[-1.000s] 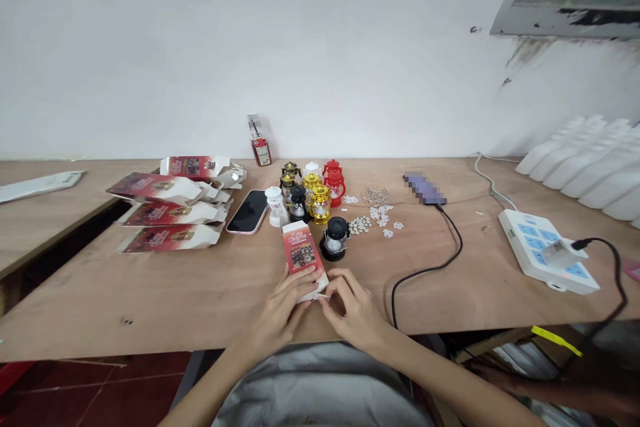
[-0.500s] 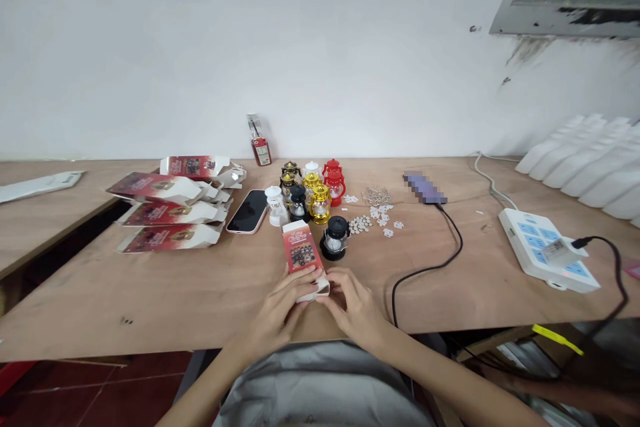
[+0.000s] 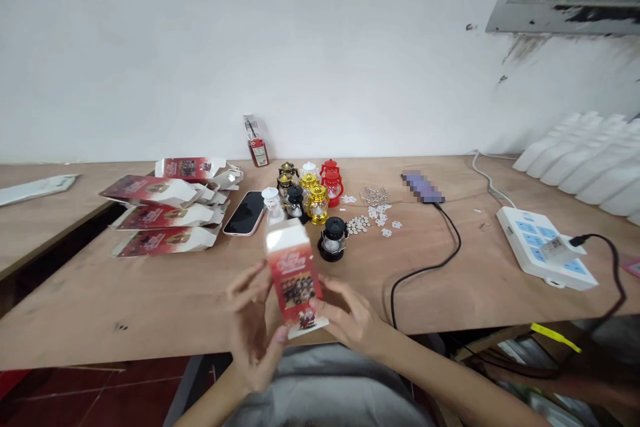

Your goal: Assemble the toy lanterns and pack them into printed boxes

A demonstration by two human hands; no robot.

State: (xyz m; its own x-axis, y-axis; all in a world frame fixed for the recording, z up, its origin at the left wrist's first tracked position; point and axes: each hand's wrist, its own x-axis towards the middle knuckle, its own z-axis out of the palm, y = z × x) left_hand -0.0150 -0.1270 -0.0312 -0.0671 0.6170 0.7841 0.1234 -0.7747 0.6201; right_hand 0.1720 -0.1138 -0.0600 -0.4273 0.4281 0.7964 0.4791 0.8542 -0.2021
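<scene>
Presently your right hand [image 3: 353, 313] grips the red-and-white box [image 3: 295, 280] by its lower right side, near the front edge of the bench [image 3: 165, 307] — your left hand [image 3: 247, 330] half-spread along its left side, cannot tell whether gripping.

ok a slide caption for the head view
Right hand grips a red Christmas carton, left hand at its edge, near miniature lanterns.

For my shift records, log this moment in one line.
left hand: spread beside red box; right hand: holding it; nearest black lantern: upright on table
</scene>
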